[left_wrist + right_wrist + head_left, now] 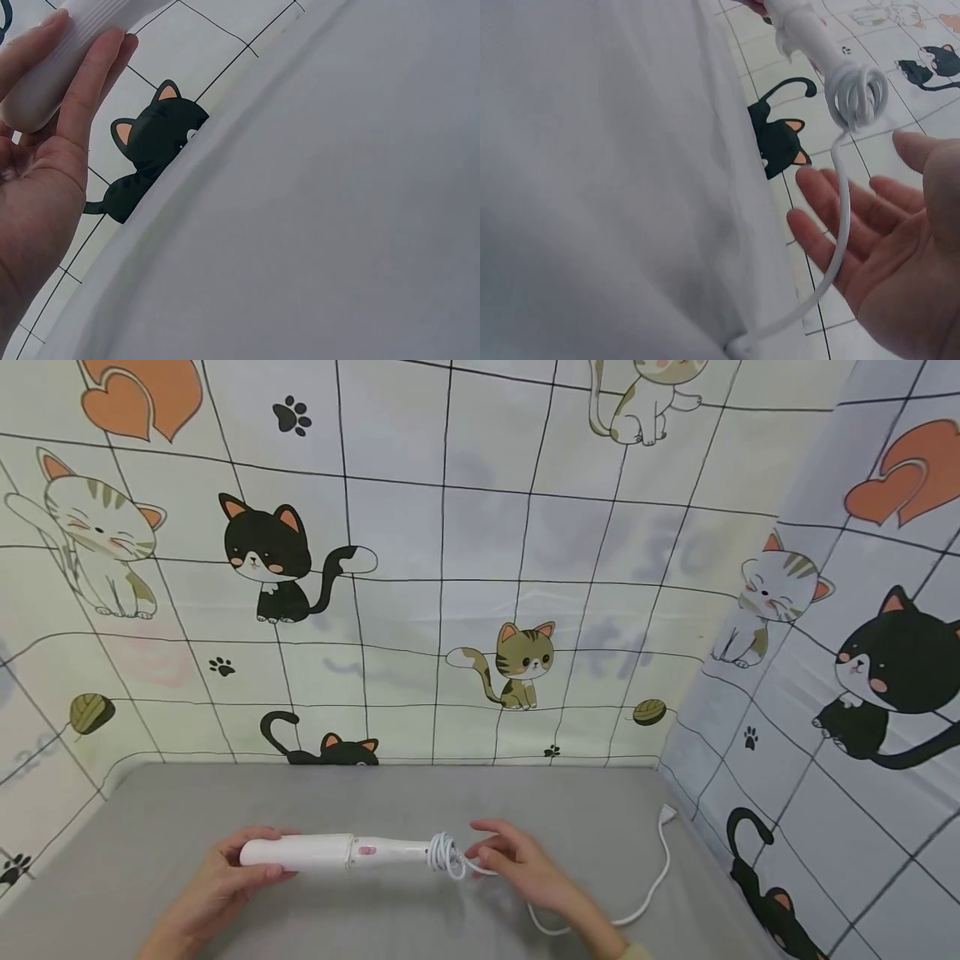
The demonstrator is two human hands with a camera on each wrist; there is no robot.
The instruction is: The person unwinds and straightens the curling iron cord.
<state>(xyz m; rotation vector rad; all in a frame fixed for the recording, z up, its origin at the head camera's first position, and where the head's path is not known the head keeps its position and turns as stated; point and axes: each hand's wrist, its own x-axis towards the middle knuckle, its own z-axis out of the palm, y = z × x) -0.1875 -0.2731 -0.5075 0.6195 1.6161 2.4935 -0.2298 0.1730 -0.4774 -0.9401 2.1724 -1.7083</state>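
left hand (225, 881) grips the white curling wand (330, 852) near the bench's (150, 827) front edge, fingers curled round its tip. right hand (517, 860) is open beside the coiled cord (447, 856); only the right wrist view shows the cord crossing its straight fingers (832, 217).

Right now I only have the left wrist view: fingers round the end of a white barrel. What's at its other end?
Observer: A white cord is coiled in several loops round the far end of the white styling wand.
Operator: Right hand gripping it?
Observer: No. The right hand is open, and the cord just runs across its fingers.
Operator: Where's the plug?
Observer: The plug lies on the grey table near its right edge, with the cord slack.
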